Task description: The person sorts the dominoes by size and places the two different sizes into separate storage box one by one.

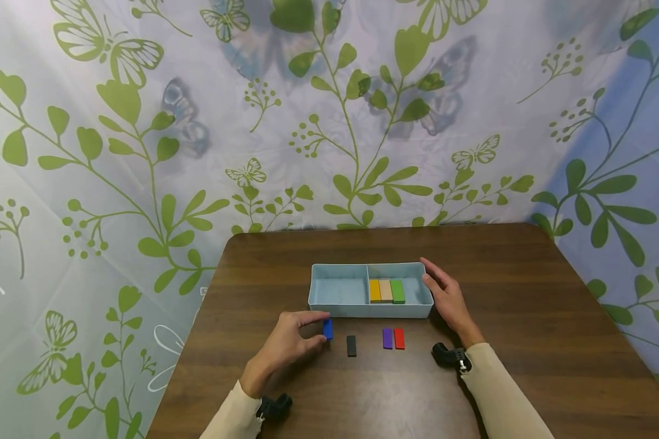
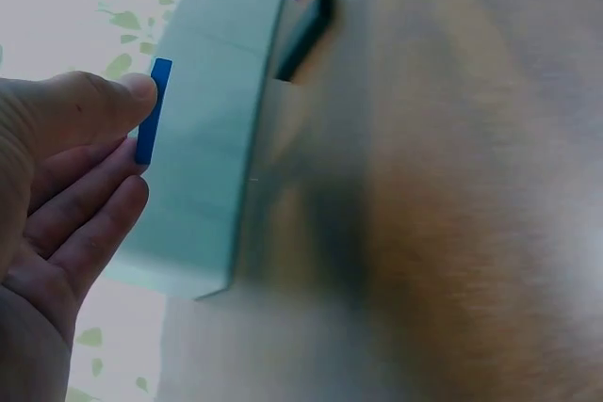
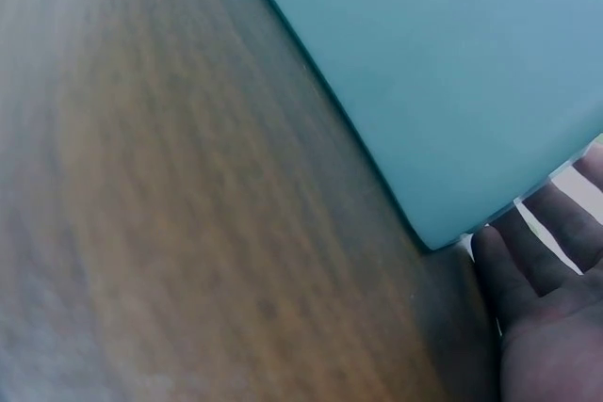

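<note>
Between thumb and fingertips, my left hand (image 1: pixel 288 336) pinches a small blue block (image 2: pixel 154 112), held just in front of the left compartment of a pale blue two-part box (image 1: pixel 370 311). The left wrist view shows it upright against the box's long front wall. At the other end of the box, my right hand (image 1: pixel 449 302) rests with extended fingers along the short wall, the thumb at the rim. In the right wrist view, its fingers (image 3: pixel 504 270) touch that end wall. A black block (image 1: pixel 351 346) lies on the table right of the blue one.
A purple block (image 1: pixel 387 338) and a red block (image 1: pixel 399 338) lie side by side before the box. Its right compartment holds yellow (image 1: pixel 375 291), beige (image 1: pixel 385 291) and green (image 1: pixel 398 291) blocks. Behind the wooden table (image 1: pixel 505 268) hangs a leaf-patterned cloth (image 1: pixel 318 122).
</note>
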`<move>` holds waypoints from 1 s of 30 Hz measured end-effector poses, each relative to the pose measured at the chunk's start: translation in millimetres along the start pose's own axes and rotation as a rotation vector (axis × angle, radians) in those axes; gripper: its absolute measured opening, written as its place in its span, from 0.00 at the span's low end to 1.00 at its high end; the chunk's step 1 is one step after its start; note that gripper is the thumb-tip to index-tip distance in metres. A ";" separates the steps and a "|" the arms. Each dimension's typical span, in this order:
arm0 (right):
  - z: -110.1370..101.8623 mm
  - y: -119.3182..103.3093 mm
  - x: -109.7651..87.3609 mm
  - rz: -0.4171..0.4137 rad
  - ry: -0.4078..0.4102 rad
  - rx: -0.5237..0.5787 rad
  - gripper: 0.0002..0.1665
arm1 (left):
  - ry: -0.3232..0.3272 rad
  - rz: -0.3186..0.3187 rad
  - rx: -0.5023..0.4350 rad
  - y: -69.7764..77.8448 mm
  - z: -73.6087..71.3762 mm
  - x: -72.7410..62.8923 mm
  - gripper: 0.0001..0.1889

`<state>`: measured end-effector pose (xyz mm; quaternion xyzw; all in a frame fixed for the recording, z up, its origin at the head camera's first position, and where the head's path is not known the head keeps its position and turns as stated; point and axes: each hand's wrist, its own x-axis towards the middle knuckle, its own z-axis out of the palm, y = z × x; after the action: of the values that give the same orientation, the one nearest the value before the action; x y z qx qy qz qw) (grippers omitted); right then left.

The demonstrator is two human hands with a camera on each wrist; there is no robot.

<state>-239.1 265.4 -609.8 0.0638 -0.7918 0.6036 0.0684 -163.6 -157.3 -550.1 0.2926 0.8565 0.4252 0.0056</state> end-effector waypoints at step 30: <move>-0.6 0.6 -0.6 0.011 -0.011 -0.002 0.31 | 0.040 0.240 0.248 29.4 -33.7 64.4 0.25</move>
<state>-238.6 266.1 -610.3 0.0628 -0.7931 0.6027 0.0609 -211.1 -135.4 -491.7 0.3824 0.8614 0.3194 -0.0983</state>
